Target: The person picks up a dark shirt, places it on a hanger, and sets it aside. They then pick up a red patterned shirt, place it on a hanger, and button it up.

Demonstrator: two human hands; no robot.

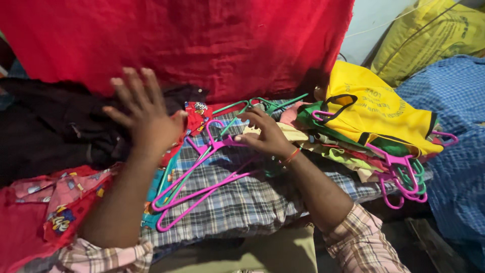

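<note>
— Plaid cloth (pixel 242 197) lies nearest, soft and limp, spread under everything; how does the pink hanger (pixel 202 177) on it handle?

— Light, stiff, thin plastic, probably slick. Take it at the neck below the hook, where the right hand (pixel 268 134) pinches it now.

— And the left hand (pixel 144 114)?

— Spread wide, fingers splayed, holding nothing; it may be hovering over the dark clothes (pixel 55 126).

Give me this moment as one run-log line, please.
left hand: open, raised over dark clothes | right hand: gripping pink hanger on plaid cloth
</note>
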